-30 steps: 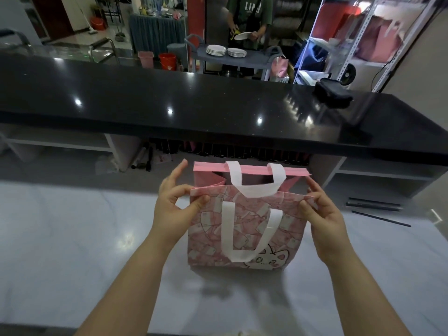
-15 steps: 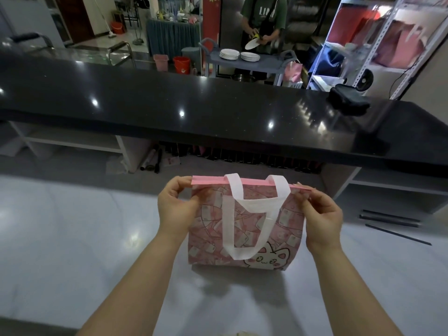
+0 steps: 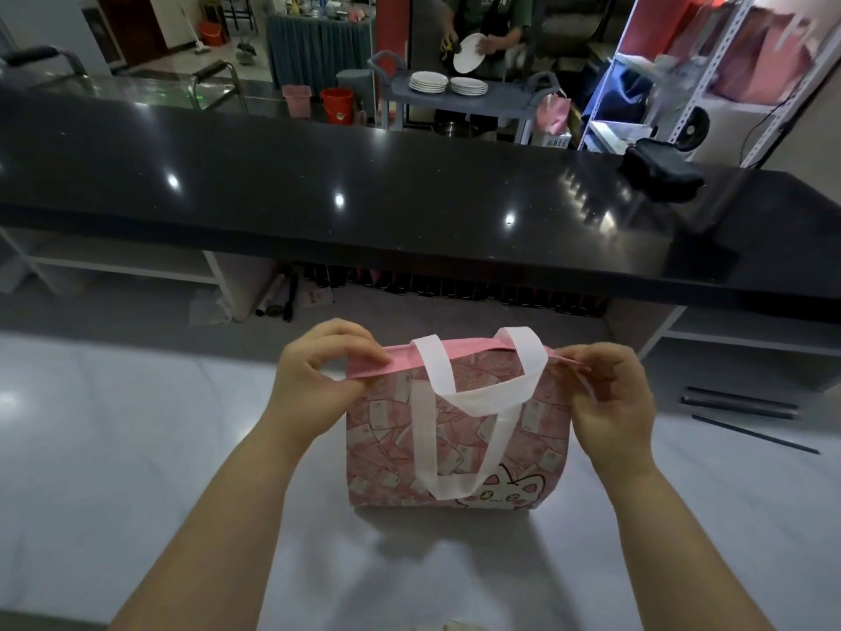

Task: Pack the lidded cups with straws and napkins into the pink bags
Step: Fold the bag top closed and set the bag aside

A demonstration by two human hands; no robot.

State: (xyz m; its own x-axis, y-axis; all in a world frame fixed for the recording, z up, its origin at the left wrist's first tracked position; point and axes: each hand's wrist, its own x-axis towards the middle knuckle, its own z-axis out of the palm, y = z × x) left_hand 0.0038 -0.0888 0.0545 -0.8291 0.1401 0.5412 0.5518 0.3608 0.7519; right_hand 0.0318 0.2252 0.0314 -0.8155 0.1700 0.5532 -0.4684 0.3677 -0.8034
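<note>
Here, head view: your pink bag (image 3: 455, 430) stands upright on the white counter (image 3: 136, 448), near centre. Your left hand (image 3: 314, 375) pinches the rim's left corner, your right hand (image 3: 610, 398) the right corner, prob. to pull the mouth taut and flat for closing. One white handle (image 3: 482, 396) flops over the near face. Mouth is closed to the camera, so can't tell what's packed inside.

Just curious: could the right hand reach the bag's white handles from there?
Probably yes. The right hand pinches the top edge of the pink bag at its right corner; the white handles lie beside it, nothing between. It would have to release the edge first.
</note>
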